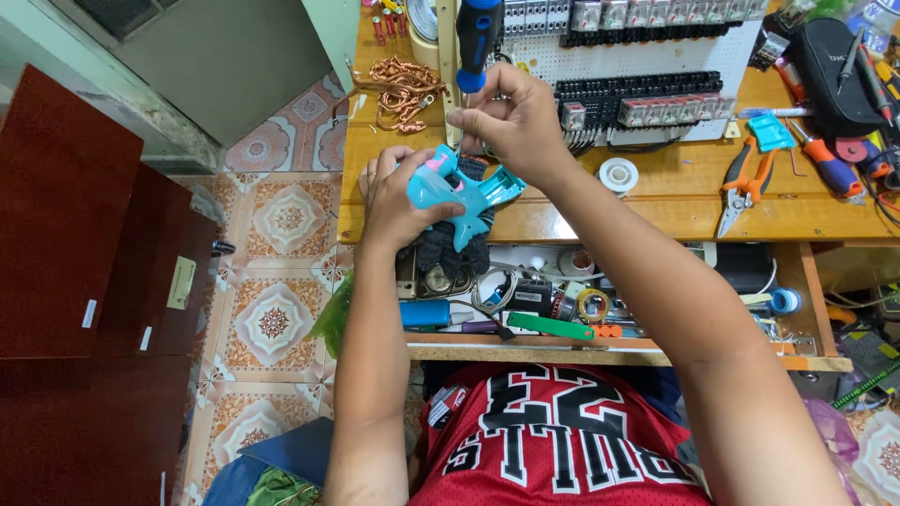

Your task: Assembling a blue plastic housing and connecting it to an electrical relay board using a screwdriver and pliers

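My left hand (394, 201) grips a turquoise shark-shaped plastic toy (464, 192) over the front edge of the wooden workbench (656, 201). My right hand (511, 117) pinches the shaft of a screwdriver with a blue and black handle (478, 37), which stands upright with its tip down at the toy's top. A dark knitted glove (455, 248) lies under the toy and hangs over the bench edge.
A white perforated panel with rows of relays and black terminal blocks (647, 89) lies on the bench, with coiled copper wire (403, 89), orange-handled pliers (745, 178), a tape roll (619, 173) and a black tool pouch (839, 75) nearby. An open drawer (600, 300) holds several small tools. Dark red cabinets (84, 281) stand at left.
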